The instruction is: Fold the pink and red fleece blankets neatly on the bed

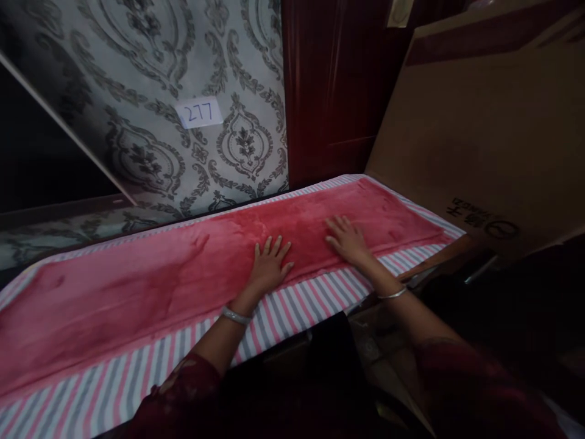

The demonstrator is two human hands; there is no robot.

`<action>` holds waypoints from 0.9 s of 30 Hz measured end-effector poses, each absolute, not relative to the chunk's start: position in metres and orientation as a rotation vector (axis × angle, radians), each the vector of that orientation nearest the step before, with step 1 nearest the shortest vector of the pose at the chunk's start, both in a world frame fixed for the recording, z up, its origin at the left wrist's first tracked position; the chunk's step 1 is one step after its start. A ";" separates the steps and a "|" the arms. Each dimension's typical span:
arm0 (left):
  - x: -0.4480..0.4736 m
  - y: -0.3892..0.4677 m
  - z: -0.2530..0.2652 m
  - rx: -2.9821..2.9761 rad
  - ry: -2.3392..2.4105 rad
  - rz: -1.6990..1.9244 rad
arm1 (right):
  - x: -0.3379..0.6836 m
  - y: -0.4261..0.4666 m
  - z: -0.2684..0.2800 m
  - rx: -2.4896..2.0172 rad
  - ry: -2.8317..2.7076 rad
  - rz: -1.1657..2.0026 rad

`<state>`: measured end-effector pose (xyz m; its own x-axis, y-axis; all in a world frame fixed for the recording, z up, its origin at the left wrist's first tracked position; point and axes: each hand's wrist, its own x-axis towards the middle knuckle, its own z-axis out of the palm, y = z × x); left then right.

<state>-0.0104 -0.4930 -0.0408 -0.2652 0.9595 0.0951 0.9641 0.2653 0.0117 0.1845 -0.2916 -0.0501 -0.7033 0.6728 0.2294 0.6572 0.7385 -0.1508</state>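
the pink cloth [219, 262] lies spread from left to right on the striped sheet [292, 311], whose stripes show along the near and far edges. the left hand [269, 268] rests palm down on the pink cloth; its fingers are spread, gripping nothing. the right hand [350, 242] rests farther right, likewise flat, fingers extended and released. a cardboard box [479, 134] stands at right.

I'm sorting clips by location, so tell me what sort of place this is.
Probably a room in a home, though a small workroom is possible: ornate patterned wallpaper, a dark red door-like panel, and a red cloth spread over a striped cloth.
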 end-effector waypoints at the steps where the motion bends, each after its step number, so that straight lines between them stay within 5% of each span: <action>1: -0.010 -0.494 -0.040 -1.862 -2.447 -0.109 | 0.166 -0.309 -0.050 -0.935 -2.730 0.093; 14: -0.007 -0.526 -0.034 -1.617 -2.690 -0.140 | 0.141 -0.338 -0.082 -0.739 -2.831 -0.011; 27: -0.122 -0.719 -0.025 -0.751 -3.069 0.085 | 0.143 -0.339 -0.089 -0.708 -2.831 -0.017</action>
